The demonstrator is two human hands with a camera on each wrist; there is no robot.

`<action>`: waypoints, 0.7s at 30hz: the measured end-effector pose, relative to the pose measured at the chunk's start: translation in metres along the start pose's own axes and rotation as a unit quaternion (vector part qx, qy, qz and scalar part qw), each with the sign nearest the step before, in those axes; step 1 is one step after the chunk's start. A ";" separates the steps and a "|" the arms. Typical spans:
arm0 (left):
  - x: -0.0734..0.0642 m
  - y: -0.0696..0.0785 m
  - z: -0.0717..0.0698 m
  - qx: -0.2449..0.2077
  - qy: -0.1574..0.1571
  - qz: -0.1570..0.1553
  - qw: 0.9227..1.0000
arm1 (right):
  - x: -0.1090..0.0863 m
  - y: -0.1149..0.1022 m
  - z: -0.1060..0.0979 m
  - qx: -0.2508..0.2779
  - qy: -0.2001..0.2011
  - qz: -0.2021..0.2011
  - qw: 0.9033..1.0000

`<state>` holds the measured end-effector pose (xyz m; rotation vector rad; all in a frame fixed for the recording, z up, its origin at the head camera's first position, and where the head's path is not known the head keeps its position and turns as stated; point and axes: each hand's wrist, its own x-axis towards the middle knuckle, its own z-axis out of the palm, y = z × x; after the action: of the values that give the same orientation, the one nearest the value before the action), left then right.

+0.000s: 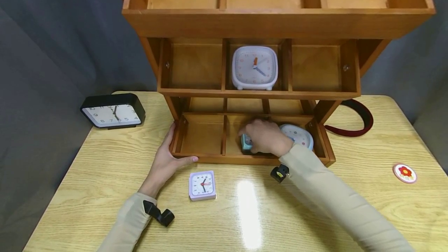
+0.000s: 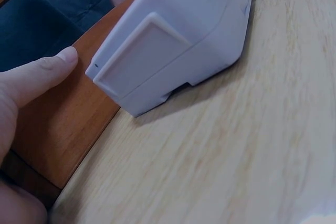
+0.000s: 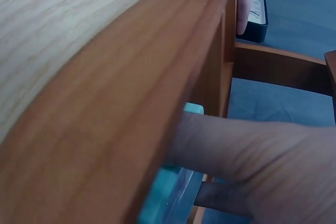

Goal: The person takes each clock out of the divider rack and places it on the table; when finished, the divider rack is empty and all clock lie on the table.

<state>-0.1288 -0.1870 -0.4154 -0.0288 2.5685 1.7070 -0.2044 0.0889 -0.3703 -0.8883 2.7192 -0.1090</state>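
Note:
In the head view my right hand [image 1: 264, 137] reaches into the middle compartment of the bottom drawer [image 1: 252, 160] and grips a small teal alarm clock [image 1: 246, 143]. The right wrist view shows fingers against the teal clock [image 3: 160, 192] behind the drawer's front; part of the clock is hidden. My left hand [image 1: 166, 162] holds the drawer's front left corner, thumb along the front, fingers along the side. Close to that thumb, a small lavender alarm clock [image 1: 202, 185] lies face up on the table. A rounded pale blue clock [image 1: 297, 134] sits in the right compartment, partly behind my right wrist.
Above, the middle drawer [image 1: 259, 95] is pulled out with a white clock [image 1: 254, 67] in its centre compartment, and the top drawer [image 1: 276, 22] overhangs it. A black desk clock [image 1: 113, 111] stands left. A dark red headband [image 1: 364, 118] and a flower badge [image 1: 405, 173] lie right.

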 end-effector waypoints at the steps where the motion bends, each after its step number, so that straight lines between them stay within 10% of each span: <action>1: 0.000 -0.001 0.000 -0.002 -0.001 0.002 1.000 | 0.000 0.000 -0.001 -0.001 0.000 0.001 1.000; 21: 0.001 -0.001 -0.001 -0.015 -0.002 0.008 1.000 | -0.025 -0.013 -0.026 -0.051 0.043 -0.017 0.998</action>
<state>-0.1297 -0.1881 -0.4165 -0.0072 2.5474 1.7490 -0.1848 0.0926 -0.3372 -0.9793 2.8111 -0.0151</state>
